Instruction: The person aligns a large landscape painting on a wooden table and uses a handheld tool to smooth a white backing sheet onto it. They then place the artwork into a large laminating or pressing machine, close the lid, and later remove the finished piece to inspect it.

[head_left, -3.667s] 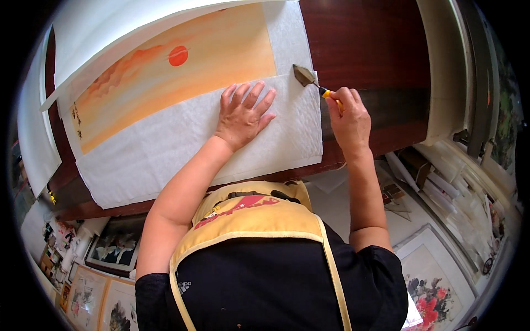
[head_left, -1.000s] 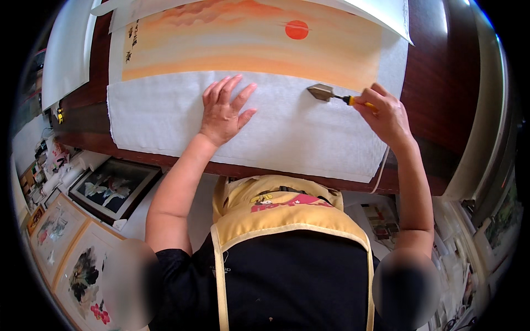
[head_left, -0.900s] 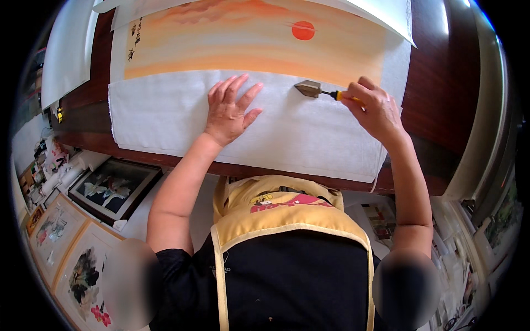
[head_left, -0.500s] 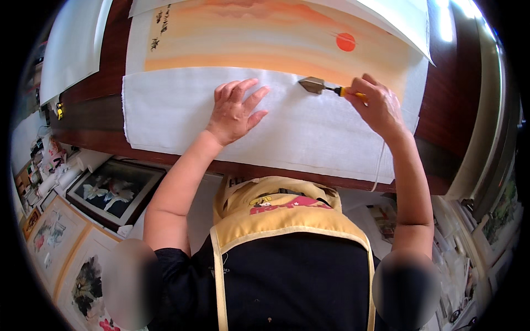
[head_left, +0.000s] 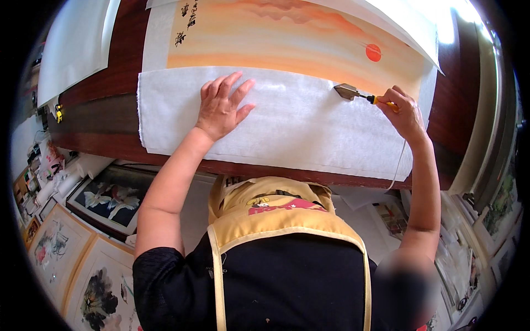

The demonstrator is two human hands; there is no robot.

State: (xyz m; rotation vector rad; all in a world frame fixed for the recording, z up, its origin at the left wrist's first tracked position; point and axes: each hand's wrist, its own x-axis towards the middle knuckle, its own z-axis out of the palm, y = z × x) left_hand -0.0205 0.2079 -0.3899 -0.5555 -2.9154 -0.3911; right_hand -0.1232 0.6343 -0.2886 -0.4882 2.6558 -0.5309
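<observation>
My left hand (head_left: 223, 110) lies with fingers spread on the white sheet (head_left: 265, 127), just below the lower border of an orange sky painting (head_left: 276, 44) with a red sun (head_left: 373, 53). My right hand (head_left: 400, 110) grips the yellow handle of a small heated-iron tool, whose flat pointed metal head (head_left: 346, 91) rests where the white sheet meets the painting, to the right of my left hand. A pale cord (head_left: 398, 165) runs down from the right hand over the table edge. My fingers hide part of the handle.
A dark red wooden table (head_left: 452, 132) carries everything. White sheets (head_left: 74, 47) lie at the left and along the far side. A small yellow item (head_left: 59, 113) is at the left edge. Framed paintings (head_left: 109, 197), paper rolls and clutter (head_left: 88, 165) surround the table below.
Both hands and the tool have moved leftward along the painting's lower border since the oldest frame. The whole paper appears further right in view as the camera has shifted.
</observation>
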